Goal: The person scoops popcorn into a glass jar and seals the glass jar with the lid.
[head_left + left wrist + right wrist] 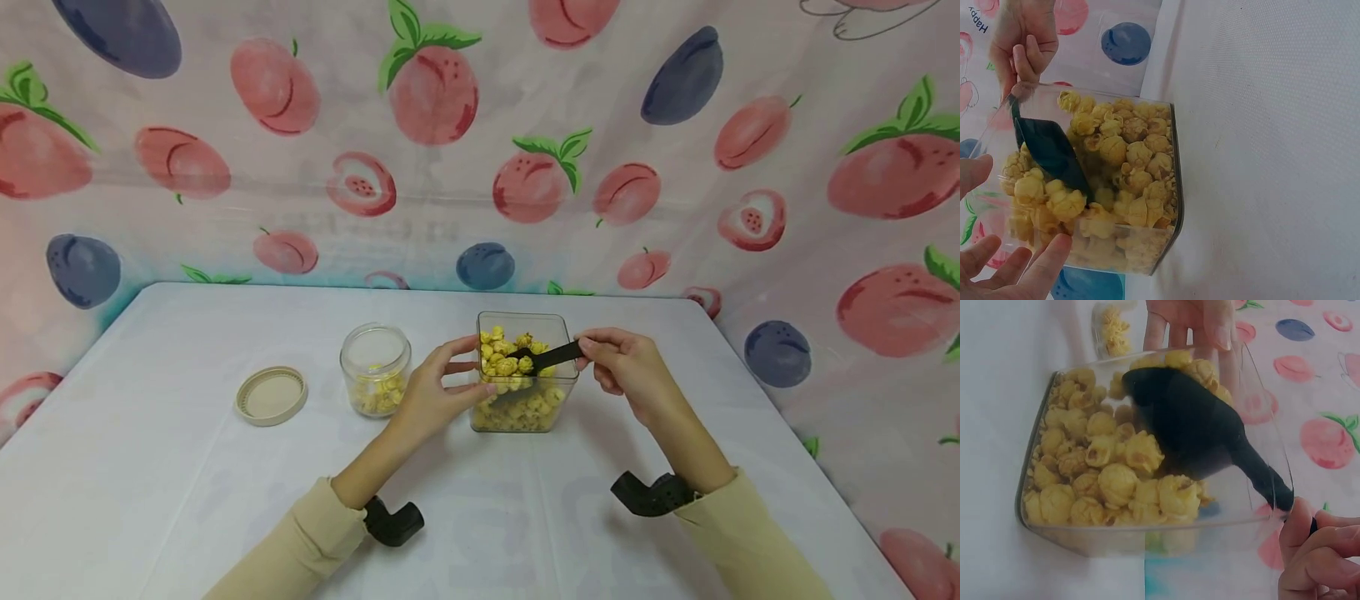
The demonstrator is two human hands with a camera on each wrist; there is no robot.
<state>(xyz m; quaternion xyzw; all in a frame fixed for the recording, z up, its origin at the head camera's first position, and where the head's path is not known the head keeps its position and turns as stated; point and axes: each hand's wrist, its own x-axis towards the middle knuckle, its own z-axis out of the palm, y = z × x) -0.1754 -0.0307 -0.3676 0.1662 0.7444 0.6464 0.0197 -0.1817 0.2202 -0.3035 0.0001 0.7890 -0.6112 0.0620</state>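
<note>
Your left hand curls its fingers against the clear popcorn tub mid-worktop; your right hand pinches the black scoop dug into it. Leftward stand a glass jar and lid. Behind hangs a fruit-print cloth.

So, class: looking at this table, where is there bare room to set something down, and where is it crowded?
Bare cloth lies left of the lid, along the near edge of the table between the sleeves, and right of the right hand. It is crowded mid-table: jar, left hand, popcorn container and scoop sit close together.
</note>
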